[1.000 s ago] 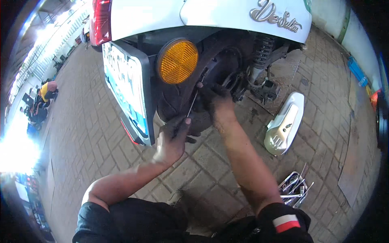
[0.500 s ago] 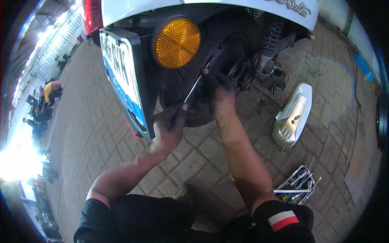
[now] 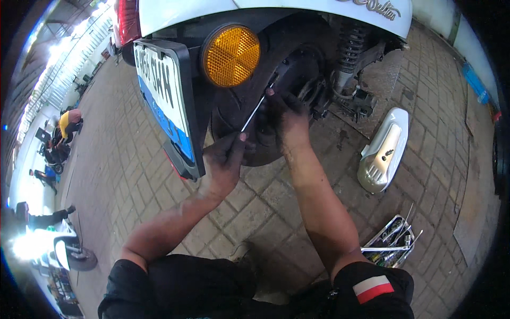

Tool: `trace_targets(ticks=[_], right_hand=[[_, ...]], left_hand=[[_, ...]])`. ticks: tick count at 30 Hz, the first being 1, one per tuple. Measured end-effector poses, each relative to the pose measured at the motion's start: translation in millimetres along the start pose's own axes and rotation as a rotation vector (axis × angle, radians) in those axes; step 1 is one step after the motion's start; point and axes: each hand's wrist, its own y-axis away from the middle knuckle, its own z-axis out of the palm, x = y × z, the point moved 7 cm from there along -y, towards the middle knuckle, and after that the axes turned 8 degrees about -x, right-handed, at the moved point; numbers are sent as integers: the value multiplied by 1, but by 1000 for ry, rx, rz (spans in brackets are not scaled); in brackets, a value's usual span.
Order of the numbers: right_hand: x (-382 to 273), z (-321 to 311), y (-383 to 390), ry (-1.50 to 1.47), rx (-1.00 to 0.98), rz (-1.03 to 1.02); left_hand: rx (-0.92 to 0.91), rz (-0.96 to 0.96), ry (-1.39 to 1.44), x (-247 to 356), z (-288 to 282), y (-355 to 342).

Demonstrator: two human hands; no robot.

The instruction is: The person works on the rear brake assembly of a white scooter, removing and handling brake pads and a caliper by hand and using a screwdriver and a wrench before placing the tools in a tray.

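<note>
A slim shiny metal rod (image 3: 254, 113) slants across the dark rear wheel (image 3: 234, 114) of a white scooter (image 3: 265, 4). My left hand (image 3: 223, 162) is closed on its lower end, with the thumb along it. Near the upper end, my right hand (image 3: 289, 119) is closed, its thumb tip against the rod beside the wheel rim. The rod's tip reaches a small part at the rim, too dark to make out. The fingers of my right hand are mostly in shadow.
An orange round reflector (image 3: 232, 55) and a number plate (image 3: 164, 98) jut out close to my left arm. A shock absorber (image 3: 351, 50) stands right of the wheel. On the paving lie a silver cover (image 3: 385, 151) and a tool tray (image 3: 392, 244). Other people and motorcycles are far left.
Both hands keep their places on the rod, with hardly any movement. The view has shifted slightly, and the glare at the left has dimmed, showing a motorcycle and people there.
</note>
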Motion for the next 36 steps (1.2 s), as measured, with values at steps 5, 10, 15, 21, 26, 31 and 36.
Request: trace_targets(ticks=[5, 10, 15, 21, 26, 31, 36], right_hand=[[-9, 8, 8, 64, 4, -45], [5, -15, -9, 188, 60, -56], [0, -13, -16, -110, 12, -50], [-8, -20, -36, -67, 52, -51], [-26, -14, -26, 346, 145, -46], [-15, -23, -36, 262, 93, -3], [-3, -54, -61, 387, 61, -12]], left_hand=[[17, 34, -59, 0, -3, 1], [-13, -20, -70, 2, -1, 1], [-12, -40, -56, -1, -1, 2], [-12, 8, -67, 0, 2, 1], [30, 43, -63, -11, -3, 2], [69, 13, 55, -6, 4, 2], [74, -4, 23, -22, 9, -2]])
